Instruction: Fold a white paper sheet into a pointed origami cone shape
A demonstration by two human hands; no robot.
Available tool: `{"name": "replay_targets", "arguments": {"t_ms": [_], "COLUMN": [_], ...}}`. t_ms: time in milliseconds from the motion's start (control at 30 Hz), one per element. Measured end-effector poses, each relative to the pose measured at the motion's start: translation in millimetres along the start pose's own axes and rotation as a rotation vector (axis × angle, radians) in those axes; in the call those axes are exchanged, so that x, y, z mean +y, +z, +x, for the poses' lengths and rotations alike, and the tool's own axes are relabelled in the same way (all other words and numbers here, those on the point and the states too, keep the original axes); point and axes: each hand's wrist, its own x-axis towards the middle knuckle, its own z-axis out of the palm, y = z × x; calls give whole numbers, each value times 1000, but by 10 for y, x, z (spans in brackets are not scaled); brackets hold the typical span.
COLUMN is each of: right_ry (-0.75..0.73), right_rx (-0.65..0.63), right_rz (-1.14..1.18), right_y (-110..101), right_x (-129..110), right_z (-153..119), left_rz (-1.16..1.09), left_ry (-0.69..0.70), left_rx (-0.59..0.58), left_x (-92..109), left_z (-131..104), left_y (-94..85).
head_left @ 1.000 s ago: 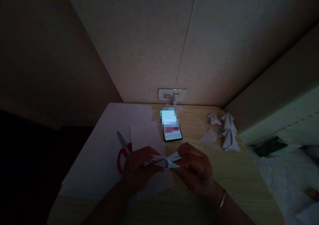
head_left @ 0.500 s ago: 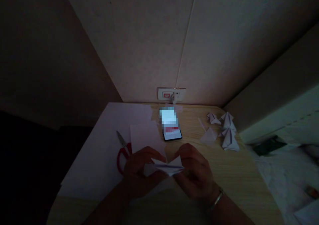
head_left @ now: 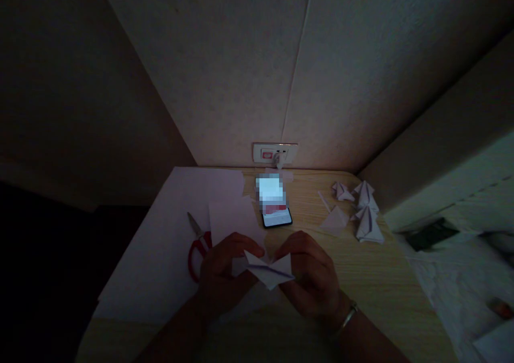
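Observation:
Between my two hands is a folded white paper (head_left: pixel 270 275), with two points sticking up and a dark crease running across its middle. My left hand (head_left: pixel 225 274) pinches its left side, fingers bent behind and thumb below. On the right side my right hand (head_left: pixel 311 274) grips it the same way; a bracelet circles that wrist. Both hands are closed on the paper just above the table's near part. Red-handled scissors (head_left: pixel 197 250) lie beside my left hand, partly on large white sheets (head_left: pixel 156 245). A smaller white sheet (head_left: pixel 233 218) extends behind my left hand.
A lit phone (head_left: pixel 276 202) lies on the wooden table (head_left: pixel 361 293) below a wall socket (head_left: pixel 275 153) with a plug. Several folded paper figures (head_left: pixel 367 224) stand at the right, near a paper triangle (head_left: pixel 336 220) and a thin strip. A wall closes off the back.
The folded paper has tipped slightly in my hands, so more of its front face and lower point show. Both hands keep their hold in nearly the same place.

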Motion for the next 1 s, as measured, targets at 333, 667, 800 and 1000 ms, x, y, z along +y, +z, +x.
{"name": "replay_targets", "arguments": {"t_ms": [333,667,800,1000], "right_ry": [-15,20,50,89], "right_rx": [0,10,-2,-25], "right_rz": [-6,-25,-13,-6], "right_y": [1,17,21,24], "right_x": [11,8,9,30], "right_z": [1,-14,-9,-14], "left_rz": [40,28,-6,-33], "left_ry": [-7,19,51,-2], "left_rx": [-32,-63,-86,-63], "left_x": [-11,31,7,-7], "left_z": [9,72,68,47], "left_y": [-25,-12,-19,-26]}}
